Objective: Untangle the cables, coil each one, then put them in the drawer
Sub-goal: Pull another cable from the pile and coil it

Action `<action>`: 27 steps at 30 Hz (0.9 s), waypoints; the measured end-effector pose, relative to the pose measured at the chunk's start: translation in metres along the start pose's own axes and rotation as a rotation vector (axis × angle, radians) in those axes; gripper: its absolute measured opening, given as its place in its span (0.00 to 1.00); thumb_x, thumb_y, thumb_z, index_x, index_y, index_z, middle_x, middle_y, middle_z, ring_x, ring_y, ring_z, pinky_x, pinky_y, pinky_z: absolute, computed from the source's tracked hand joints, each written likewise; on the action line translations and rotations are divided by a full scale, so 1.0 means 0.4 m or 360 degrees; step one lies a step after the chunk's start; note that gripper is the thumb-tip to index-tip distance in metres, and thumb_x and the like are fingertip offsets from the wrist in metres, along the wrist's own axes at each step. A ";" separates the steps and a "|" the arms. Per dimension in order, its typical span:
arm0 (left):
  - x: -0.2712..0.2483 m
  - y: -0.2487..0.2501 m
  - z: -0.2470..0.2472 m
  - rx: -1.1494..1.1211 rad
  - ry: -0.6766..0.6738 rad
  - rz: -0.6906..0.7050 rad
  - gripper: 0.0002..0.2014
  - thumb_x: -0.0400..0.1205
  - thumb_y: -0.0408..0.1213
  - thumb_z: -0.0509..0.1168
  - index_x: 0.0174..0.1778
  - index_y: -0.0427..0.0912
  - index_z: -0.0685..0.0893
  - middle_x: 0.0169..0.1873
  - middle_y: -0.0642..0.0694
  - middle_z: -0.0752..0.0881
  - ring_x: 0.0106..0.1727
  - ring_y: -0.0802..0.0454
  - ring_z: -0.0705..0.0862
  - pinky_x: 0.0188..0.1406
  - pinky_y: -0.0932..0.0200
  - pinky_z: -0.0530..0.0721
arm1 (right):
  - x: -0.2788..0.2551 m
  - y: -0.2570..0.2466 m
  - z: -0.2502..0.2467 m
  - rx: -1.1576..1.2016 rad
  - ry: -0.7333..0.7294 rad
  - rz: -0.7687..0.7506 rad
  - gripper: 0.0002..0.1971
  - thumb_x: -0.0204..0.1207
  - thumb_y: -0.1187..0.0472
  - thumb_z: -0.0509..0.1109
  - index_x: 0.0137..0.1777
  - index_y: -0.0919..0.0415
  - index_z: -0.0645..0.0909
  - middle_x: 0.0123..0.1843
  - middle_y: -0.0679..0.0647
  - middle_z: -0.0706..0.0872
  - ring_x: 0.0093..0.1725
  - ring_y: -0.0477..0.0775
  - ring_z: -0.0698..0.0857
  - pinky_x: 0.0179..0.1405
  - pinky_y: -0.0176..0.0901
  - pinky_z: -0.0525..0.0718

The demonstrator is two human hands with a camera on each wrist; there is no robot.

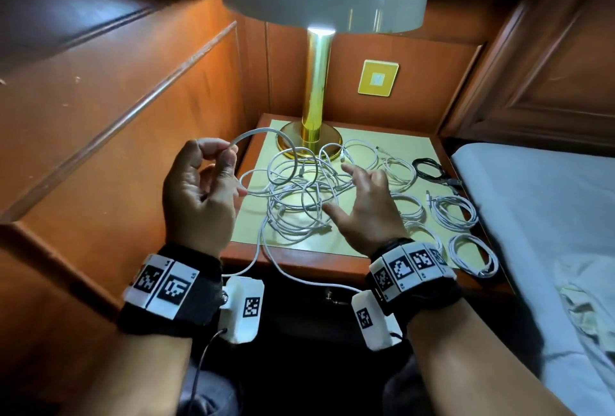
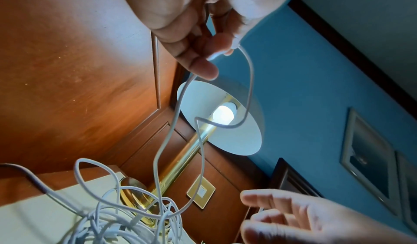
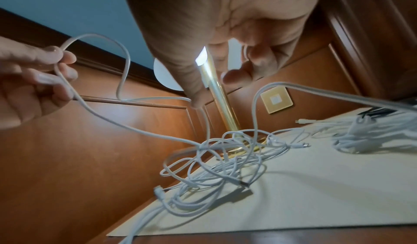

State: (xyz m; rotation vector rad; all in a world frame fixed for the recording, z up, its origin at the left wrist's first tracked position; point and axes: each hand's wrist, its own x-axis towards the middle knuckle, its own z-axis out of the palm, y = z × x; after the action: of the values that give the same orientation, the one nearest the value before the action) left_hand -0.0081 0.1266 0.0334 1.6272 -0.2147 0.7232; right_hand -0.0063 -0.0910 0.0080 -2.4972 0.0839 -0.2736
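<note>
Reddish-brown wood panelling [image 1: 100, 109] closes in the left and back of a small nightstand [image 1: 299, 259], whose top carries a pale yellow mat [image 1: 392, 146]. At the back of the mat stands a lit lamp [image 1: 316, 89] with a brass stem and white shade; a yellow wall plate [image 1: 378, 78] sits on the panel behind it, and blue wall shows above in the wrist views. A bed [image 1: 539, 202] with pale sheets presses against the right edge, so the only open side is the front, where the person sits.

The tangled white cables [image 1: 299, 196] lie heaped in the middle of the mat, just in front of the lamp base, with no single direction; two strands trail over the front edge toward the wrists. Coiled white cables [image 1: 456, 212] and one black coiled cable [image 1: 429, 169] lie flat on the mat's right half, near the bed.

The left hand [image 1: 199, 189], raised off the left edge, pinches a white strand [image 1: 253, 132] between thumb and fingertips; that strand arcs rightward and down into the heap. The right hand [image 1: 366, 205] hovers over the heap's right side, fingers spread and relaxed, holding nothing that can be seen.
</note>
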 end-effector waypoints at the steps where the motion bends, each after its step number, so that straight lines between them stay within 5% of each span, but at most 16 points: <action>1: -0.002 0.003 -0.002 -0.0031 -0.0013 0.0004 0.03 0.88 0.33 0.63 0.49 0.41 0.80 0.25 0.49 0.77 0.28 0.47 0.83 0.33 0.58 0.83 | 0.001 -0.004 0.008 0.0064 -0.0036 -0.0018 0.39 0.74 0.46 0.76 0.83 0.47 0.63 0.70 0.55 0.70 0.61 0.50 0.77 0.64 0.43 0.75; 4: -0.002 0.017 -0.008 -0.0104 -0.0051 0.0057 0.07 0.89 0.30 0.60 0.48 0.44 0.79 0.31 0.43 0.78 0.27 0.50 0.81 0.37 0.51 0.85 | 0.008 -0.006 0.031 0.0170 -0.0119 -0.0001 0.43 0.74 0.44 0.76 0.85 0.46 0.57 0.69 0.56 0.75 0.63 0.50 0.76 0.64 0.43 0.74; 10: 0.019 0.037 -0.023 -0.0511 -0.0026 0.0065 0.08 0.87 0.31 0.59 0.48 0.47 0.80 0.41 0.42 0.79 0.28 0.45 0.73 0.38 0.45 0.84 | 0.029 -0.002 0.053 0.0247 -0.0204 0.0032 0.47 0.74 0.47 0.77 0.86 0.46 0.52 0.58 0.50 0.74 0.41 0.33 0.73 0.50 0.37 0.70; 13: 0.034 0.060 -0.031 -0.0753 -0.0012 0.0078 0.05 0.88 0.29 0.57 0.50 0.41 0.78 0.42 0.41 0.78 0.28 0.45 0.70 0.37 0.46 0.82 | 0.041 0.003 0.062 0.0277 -0.0227 0.0073 0.45 0.75 0.48 0.76 0.86 0.45 0.53 0.54 0.48 0.73 0.39 0.35 0.73 0.48 0.37 0.70; 16: 0.046 0.072 -0.036 -0.0871 -0.0037 0.0104 0.06 0.89 0.27 0.55 0.49 0.38 0.75 0.41 0.39 0.76 0.28 0.44 0.69 0.38 0.48 0.81 | 0.049 0.001 0.072 0.0342 -0.0270 0.0085 0.41 0.77 0.48 0.75 0.85 0.45 0.56 0.45 0.51 0.82 0.43 0.45 0.82 0.43 0.39 0.74; 18: 0.048 0.066 -0.036 -0.0901 -0.0034 0.0040 0.05 0.88 0.28 0.55 0.48 0.37 0.75 0.41 0.38 0.75 0.28 0.45 0.68 0.38 0.49 0.82 | 0.049 -0.004 0.081 0.0375 -0.0358 0.0057 0.30 0.79 0.50 0.73 0.80 0.46 0.68 0.41 0.51 0.87 0.42 0.48 0.87 0.40 0.37 0.77; 21: 0.044 0.045 -0.035 -0.0865 0.0028 -0.0094 0.06 0.88 0.29 0.56 0.46 0.37 0.75 0.41 0.39 0.75 0.28 0.46 0.70 0.39 0.48 0.83 | 0.046 -0.010 0.095 0.0530 -0.0359 0.0027 0.07 0.84 0.57 0.66 0.59 0.53 0.83 0.37 0.49 0.88 0.35 0.46 0.90 0.32 0.38 0.80; 27: 0.042 -0.006 -0.034 -0.0656 0.0100 -0.0259 0.08 0.86 0.30 0.57 0.44 0.43 0.78 0.39 0.43 0.77 0.28 0.49 0.70 0.37 0.50 0.85 | 0.058 -0.008 0.075 0.0757 -0.0032 -0.0017 0.06 0.85 0.56 0.65 0.49 0.57 0.80 0.36 0.52 0.87 0.35 0.49 0.91 0.34 0.47 0.85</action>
State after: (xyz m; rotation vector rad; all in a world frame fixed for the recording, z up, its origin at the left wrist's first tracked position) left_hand 0.0019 0.1444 0.0413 1.2125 -0.1704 0.5609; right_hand 0.0229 -0.0739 -0.0094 -2.0280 -0.0041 -0.2403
